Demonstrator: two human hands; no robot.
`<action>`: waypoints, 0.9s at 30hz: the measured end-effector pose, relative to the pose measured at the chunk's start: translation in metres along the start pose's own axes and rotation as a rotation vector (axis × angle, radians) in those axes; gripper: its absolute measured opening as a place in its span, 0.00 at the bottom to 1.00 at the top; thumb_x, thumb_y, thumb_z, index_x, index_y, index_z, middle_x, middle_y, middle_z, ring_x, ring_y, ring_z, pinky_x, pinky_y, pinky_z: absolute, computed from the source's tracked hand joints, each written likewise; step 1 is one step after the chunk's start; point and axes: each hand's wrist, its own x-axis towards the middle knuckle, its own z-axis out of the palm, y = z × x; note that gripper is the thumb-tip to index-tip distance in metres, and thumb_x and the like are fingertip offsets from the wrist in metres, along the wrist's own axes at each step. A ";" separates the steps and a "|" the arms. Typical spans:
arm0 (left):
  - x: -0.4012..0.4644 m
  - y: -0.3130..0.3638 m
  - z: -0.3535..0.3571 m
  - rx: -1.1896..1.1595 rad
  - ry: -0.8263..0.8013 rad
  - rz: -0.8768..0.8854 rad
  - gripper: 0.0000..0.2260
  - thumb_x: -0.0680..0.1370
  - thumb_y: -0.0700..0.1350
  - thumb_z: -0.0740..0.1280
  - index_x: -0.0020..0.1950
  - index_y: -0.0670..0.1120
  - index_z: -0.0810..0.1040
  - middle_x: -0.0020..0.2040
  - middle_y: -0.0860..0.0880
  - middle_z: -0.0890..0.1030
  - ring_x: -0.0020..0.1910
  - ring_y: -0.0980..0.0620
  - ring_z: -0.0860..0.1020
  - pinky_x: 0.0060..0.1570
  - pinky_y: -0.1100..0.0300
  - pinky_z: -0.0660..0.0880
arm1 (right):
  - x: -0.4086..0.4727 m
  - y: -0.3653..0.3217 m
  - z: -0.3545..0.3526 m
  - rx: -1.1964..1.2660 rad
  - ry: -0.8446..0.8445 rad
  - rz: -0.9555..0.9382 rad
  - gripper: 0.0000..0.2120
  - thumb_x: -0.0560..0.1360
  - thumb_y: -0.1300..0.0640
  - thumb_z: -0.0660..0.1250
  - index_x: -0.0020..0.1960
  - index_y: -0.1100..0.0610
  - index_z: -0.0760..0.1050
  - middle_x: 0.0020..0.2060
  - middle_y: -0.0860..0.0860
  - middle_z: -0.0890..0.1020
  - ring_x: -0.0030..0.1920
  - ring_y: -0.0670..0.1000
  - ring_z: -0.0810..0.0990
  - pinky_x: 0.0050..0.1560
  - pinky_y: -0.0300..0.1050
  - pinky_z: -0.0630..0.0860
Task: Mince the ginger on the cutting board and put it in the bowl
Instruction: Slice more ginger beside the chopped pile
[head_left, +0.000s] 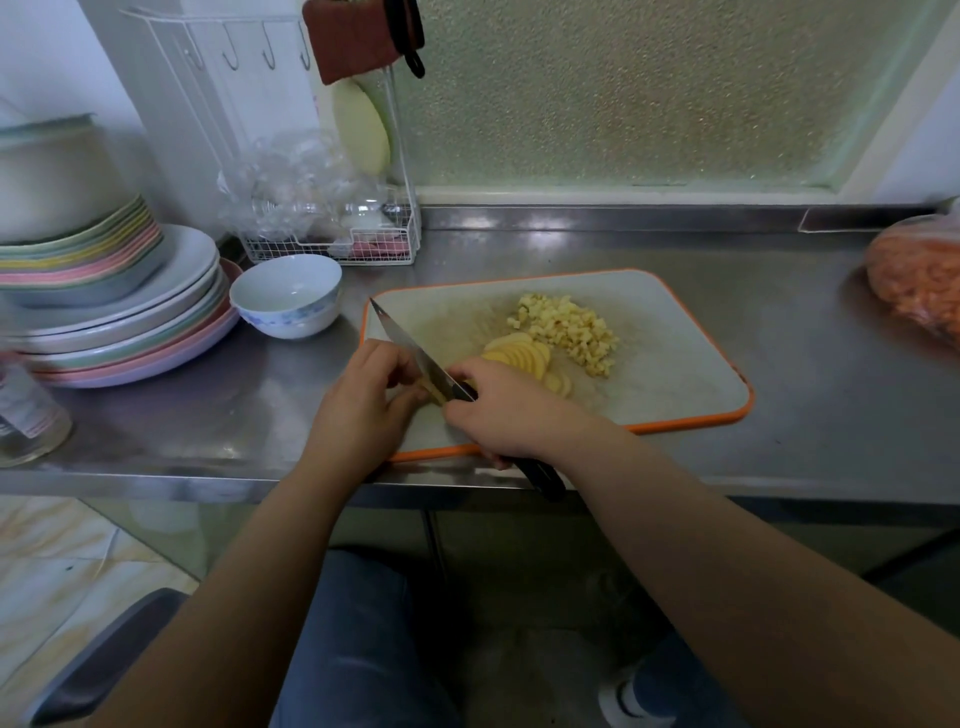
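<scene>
Ginger lies on one cutting board (675, 364) in two lots: a minced heap (569, 330) and a fan of slices (519, 356). One empty bowl (285, 296) stands just left. Right hand (511, 410) grips one knife (410, 348); left hand (363, 400), fingers curled, pinches a ginger piece at the blade.

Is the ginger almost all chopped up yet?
About halfway. A pile of minced ginger already sits on the board. Right now the right hand holds the knife while the left hand steadies a piece at the blade. A fan of slices still needs chopping, and the bowl has no ginger in it, so nothing has been moved over.
</scene>
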 end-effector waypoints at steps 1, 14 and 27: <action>-0.001 -0.001 -0.001 0.032 0.012 0.007 0.09 0.72 0.41 0.72 0.45 0.49 0.73 0.45 0.54 0.72 0.44 0.52 0.74 0.43 0.52 0.74 | 0.000 -0.001 0.001 0.012 0.002 -0.009 0.13 0.77 0.58 0.60 0.61 0.56 0.74 0.32 0.52 0.75 0.25 0.51 0.75 0.23 0.40 0.73; -0.012 -0.009 -0.023 0.129 -0.134 0.035 0.17 0.66 0.62 0.67 0.44 0.50 0.77 0.44 0.54 0.75 0.47 0.53 0.72 0.46 0.57 0.69 | -0.002 -0.006 -0.003 -0.177 -0.025 0.013 0.09 0.76 0.54 0.62 0.51 0.58 0.75 0.43 0.55 0.77 0.36 0.53 0.77 0.36 0.50 0.78; 0.018 0.007 -0.038 0.366 -0.363 0.286 0.20 0.66 0.65 0.58 0.49 0.59 0.81 0.48 0.60 0.79 0.51 0.52 0.74 0.58 0.53 0.65 | -0.016 -0.007 0.003 -0.286 0.002 -0.063 0.23 0.76 0.44 0.64 0.61 0.56 0.61 0.35 0.48 0.72 0.33 0.45 0.71 0.28 0.41 0.62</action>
